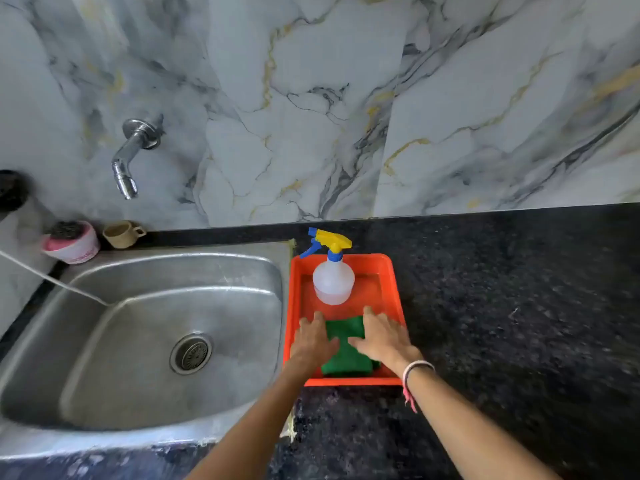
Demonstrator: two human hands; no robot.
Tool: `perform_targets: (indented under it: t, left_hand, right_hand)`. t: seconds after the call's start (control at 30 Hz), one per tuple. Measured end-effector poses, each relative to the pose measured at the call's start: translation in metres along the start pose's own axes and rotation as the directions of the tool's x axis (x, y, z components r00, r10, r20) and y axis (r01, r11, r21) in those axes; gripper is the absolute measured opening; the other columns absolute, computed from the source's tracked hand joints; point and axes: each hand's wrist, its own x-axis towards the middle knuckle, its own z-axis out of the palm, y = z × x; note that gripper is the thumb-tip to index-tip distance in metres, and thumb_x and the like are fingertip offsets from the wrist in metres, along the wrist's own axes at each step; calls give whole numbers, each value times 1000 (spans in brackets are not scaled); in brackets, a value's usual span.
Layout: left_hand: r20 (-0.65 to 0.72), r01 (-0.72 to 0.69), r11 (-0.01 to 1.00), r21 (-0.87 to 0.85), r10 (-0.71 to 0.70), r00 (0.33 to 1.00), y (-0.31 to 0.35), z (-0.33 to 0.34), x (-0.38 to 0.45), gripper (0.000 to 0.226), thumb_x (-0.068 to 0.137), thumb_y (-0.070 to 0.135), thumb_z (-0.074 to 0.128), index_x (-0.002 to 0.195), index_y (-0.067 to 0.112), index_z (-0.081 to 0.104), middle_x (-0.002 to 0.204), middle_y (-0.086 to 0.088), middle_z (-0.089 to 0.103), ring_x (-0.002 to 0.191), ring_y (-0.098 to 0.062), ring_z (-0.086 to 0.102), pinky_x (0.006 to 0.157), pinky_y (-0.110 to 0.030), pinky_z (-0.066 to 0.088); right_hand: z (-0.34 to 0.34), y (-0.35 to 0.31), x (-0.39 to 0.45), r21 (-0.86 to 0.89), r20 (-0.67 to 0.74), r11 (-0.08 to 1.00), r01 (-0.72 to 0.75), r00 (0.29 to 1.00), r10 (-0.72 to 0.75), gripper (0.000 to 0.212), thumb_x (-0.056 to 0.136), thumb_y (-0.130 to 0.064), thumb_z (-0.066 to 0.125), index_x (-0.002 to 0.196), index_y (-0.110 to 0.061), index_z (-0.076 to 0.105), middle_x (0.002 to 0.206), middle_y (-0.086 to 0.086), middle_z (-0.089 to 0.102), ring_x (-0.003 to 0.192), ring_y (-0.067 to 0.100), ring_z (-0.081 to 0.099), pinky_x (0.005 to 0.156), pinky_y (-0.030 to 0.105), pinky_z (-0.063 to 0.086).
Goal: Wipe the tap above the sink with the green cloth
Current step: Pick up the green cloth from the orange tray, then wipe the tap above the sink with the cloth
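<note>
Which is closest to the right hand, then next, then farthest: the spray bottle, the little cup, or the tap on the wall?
From the right hand, seen in the head view:
1. Spray bottle, just beyond the fingers, in the same orange tray.
2. Little cup, off to the left, behind the sink by the wall.
3. Tap, farthest, up on the marble wall above the sink's left part.
</note>
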Motion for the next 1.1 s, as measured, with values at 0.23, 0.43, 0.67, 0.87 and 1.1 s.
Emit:
perform_targets:
  t: [0.23, 0.43, 0.67, 0.87, 1.1]
  left_hand:
    - [140, 135, 896, -423, -83, 987, -12, -12, 5, 56, 89, 10, 82, 138, 2, 55, 138, -20, 61, 123, -35, 66, 95, -42, 61]
    - [153, 11, 568, -823, 203, 967, -49, -104, -24, 35, 89, 2, 80, 121, 8, 68, 120, -15, 71, 98, -23, 80, 74, -39, 70]
    - [-424, -460, 674, -578, 234, 875, -90, -269, -16, 32, 80, 14, 91, 102, 22, 70, 90, -1, 70, 80, -10, 68, 68, -31, 65]
    - [-937, -408, 892, 196, 293, 190, -169, -429, 52, 28, 105, 26, 61, 128, 10, 66, 125, -10, 66, 114, -29, 61, 96, -40, 50]
    - [-677, 55, 681, 730, 732, -78, -195, -563, 186, 59, 112, 30, 39, 167, 10, 25, 170, -25, 30, 160, -37, 29, 130, -53, 27]
  right_hand:
    - [13, 7, 10, 471, 171, 857, -211, 974, 146, 71, 71, -27, 92, 127, -3, 56, 131, 16, 64, 119, 31, 63, 98, 40, 54]
    - [-9, -32, -6, 970, 110, 238, -43, 954, -279, 45, 72, -24, 90, 114, -15, 76, 116, 13, 80, 110, 27, 75, 90, 41, 63]
    - [-70, -202, 13, 989, -44, -145, 6, 963, -266, 39, 79, -5, 79, 117, -7, 74, 113, 19, 79, 105, 35, 76, 79, 45, 66]
    - [-127, -319, 60, 889, -430, 191, 416, 902, 37, 18, 89, 5, 71, 87, -13, 72, 83, 4, 80, 88, 32, 77, 83, 49, 63]
    - [-192, -472, 119, -417, -488, 535, 735, 316, -814, 59, 71, 2, 58, 123, -25, 67, 124, -6, 71, 118, 21, 57, 98, 39, 46]
